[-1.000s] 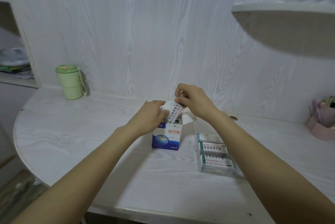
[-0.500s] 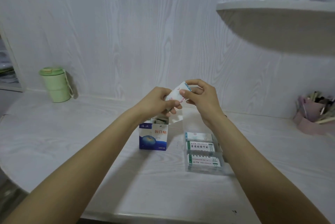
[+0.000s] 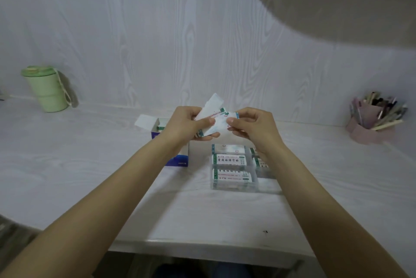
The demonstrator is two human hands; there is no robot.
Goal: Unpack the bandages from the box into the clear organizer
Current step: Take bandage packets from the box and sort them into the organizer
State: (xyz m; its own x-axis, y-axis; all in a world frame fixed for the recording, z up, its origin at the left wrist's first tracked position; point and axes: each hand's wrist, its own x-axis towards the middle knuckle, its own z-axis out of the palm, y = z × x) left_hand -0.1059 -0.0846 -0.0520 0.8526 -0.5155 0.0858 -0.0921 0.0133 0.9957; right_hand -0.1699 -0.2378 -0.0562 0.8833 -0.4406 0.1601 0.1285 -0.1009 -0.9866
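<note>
box (image 3: 177, 160) mostly hidden behind left forearm, organizer's (image 3: 234, 184) right compartments behind right wrist, wrapper print unreadable

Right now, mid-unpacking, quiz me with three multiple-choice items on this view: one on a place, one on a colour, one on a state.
1. Where is the clear organizer relative to the box?
A. To its right
B. To its left
C. On top of it

2. What colour is the lidded cup at the far left of the table?
A. Red
B. Light green
C. Black

3. What is the state of the bandage strips?
A. Lying loose on the table
C. Sealed inside the box
B. Held in the air by both hands

Key: 1 A, the organizer sits on the table right of the open box. 2 B, cup and lid are pale green. 3 B, the left hand and right hand pinch them above the table.
</note>
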